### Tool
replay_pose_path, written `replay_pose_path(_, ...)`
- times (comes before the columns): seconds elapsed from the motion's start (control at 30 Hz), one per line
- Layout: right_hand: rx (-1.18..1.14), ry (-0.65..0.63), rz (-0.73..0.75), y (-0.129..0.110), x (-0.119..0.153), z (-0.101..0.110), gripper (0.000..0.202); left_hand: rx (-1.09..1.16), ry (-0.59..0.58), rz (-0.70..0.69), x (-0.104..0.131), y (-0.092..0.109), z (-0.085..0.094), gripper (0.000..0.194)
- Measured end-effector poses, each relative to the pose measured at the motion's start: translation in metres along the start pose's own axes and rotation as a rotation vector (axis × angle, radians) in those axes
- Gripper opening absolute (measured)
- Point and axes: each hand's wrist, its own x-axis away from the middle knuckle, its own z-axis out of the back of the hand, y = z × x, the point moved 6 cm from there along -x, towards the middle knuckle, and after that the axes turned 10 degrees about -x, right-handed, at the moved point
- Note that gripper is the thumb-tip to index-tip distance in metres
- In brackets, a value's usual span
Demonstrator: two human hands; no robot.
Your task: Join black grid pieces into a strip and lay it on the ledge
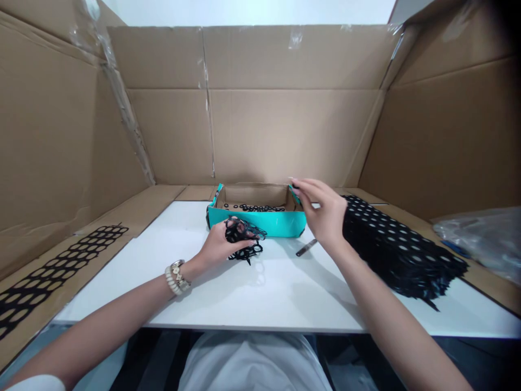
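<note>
Crumpled in my left hand (220, 247) is a black perforated sheet (244, 233), its loose webbing hanging below the fingers in front of the box. My right hand (323, 209) is raised by the box's right corner, with thumb and fingertips pinched together. A small dark piece shows between those fingertips, too small to make out fully. The teal-sided cardboard box (260, 224) stands open at the middle of the table, with small black rings (262, 208) lying inside. A thin metal tool (306, 247) lies on the table below my right hand.
A thick stack of black perforated sheets (391, 244) lies on the right. One flat perforated strip (61, 266) lies on cardboard at the left. Tall cardboard walls (260, 130) enclose the white table (244, 298) on three sides. A clear plastic bag (484, 239) is at far right.
</note>
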Motion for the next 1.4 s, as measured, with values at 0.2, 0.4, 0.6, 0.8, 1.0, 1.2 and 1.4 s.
replay_pose_path(0.2, 0.015, -0.340, 0.151, -0.013, 0.011, -0.030, 0.028, 0.040, 0.054, 0.054, -0.001, -0.002, 0.003, 0.041)
replay_pose_path(0.4, -0.091, -0.507, 0.236, -0.039, 0.034, -0.055, 0.032, 0.061, 0.056, -0.043, -0.005, 0.005, 0.005, 0.064)
replay_pose_path(0.6, -0.025, -0.412, 0.126, -0.038, 0.037, -0.055, 0.043, 0.062, -0.120, -0.089, -0.002, 0.008, -0.005, 0.050)
replay_pose_path(0.8, -0.091, -0.417, 0.198, -0.043, 0.039, -0.058, 0.015, -0.025, -0.195, -0.061, 0.002, 0.008, -0.010, 0.037)
replay_pose_path(1.0, -0.071, -0.342, 0.160, -0.042, 0.039, -0.055, 0.015, 0.020, -0.323, 0.058, 0.003, -0.001, -0.018, 0.037)
replay_pose_path(1.2, -0.059, -0.303, 0.144, -0.041, 0.038, -0.053, 0.016, 0.067, -0.374, 0.042, 0.005, -0.006, -0.026, 0.039)
replay_pose_path(1.4, -0.048, -0.255, 0.155, -0.042, 0.038, -0.051, 0.022, -0.012, -0.371, 0.041, 0.006, -0.008, -0.027, 0.044)
